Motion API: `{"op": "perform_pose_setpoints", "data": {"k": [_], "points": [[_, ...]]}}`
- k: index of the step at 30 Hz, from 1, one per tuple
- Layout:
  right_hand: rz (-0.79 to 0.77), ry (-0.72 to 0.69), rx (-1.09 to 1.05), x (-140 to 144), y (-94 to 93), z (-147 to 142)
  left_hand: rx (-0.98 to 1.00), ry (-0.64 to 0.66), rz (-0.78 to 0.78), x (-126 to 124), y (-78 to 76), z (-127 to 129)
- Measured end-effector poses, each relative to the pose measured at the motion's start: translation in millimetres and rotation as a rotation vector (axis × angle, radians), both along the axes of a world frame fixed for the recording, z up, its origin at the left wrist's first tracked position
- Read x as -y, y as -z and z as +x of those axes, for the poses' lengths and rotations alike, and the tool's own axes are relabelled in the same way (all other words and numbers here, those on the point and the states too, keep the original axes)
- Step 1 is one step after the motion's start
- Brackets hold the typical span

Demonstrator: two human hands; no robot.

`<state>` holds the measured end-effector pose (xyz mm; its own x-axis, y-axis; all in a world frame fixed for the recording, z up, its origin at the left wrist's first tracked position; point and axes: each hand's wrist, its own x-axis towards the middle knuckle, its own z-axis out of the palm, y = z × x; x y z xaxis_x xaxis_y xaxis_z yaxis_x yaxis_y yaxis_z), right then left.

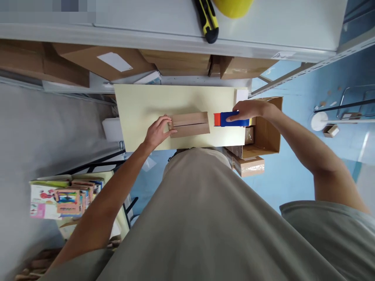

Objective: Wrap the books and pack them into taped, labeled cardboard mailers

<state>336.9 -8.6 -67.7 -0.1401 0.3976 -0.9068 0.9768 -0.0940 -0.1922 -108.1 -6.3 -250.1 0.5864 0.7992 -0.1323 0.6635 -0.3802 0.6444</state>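
Note:
A small flat cardboard box (190, 125) lies on the pale yellow tabletop (140, 101), with a dark seam running along the middle of its top. My left hand (159, 132) grips the box's left end, thumb on the near side and fingers at the far corner. To the right of the box, my right hand (244, 111) is wrapped round a blue and red tape dispenser (227, 119). Its red end points at the box, a small gap away. My right fingers partly cover the dispenser's blue body.
A shelf above the table bears a yellow-and-black utility knife (208, 23) and a round yellow object (233, 6). Cardboard boxes (181, 64) fill the level below. An open carton (268, 134) stands right of the table. Printed packs (68, 199) lie at lower left.

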Motion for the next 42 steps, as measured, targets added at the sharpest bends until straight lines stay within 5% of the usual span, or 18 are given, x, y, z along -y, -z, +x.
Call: {"op": "perform_pose_setpoints", "data": {"k": [12, 17, 20, 23, 36, 42], "points": [[-0.004, -0.002, -0.087, -2.7, 71.8, 9.6, -0.149, 0.005, -0.018, 18.7, -32.4, 15.2], [0.026, -0.036, -0.098, -7.3, 84.8, 9.8, -0.152, 0.040, 0.033, 33.3, -34.0, 89.7], [0.038, -0.040, -0.105, -8.8, 88.5, 11.8, -0.152, 0.124, 0.004, 37.4, -21.0, 147.9], [0.042, -0.045, -0.105, -7.8, 91.8, 18.4, -0.167, 0.149, -0.024, 39.1, -6.9, 177.9], [-0.017, -0.130, -0.229, -15.3, 79.5, 60.9, -0.197, 0.113, -0.059, 40.8, 1.7, 174.4], [0.054, -0.161, -0.137, -14.0, 87.5, 45.2, -0.204, 0.097, -0.048, 41.2, 5.0, 174.3]]}}
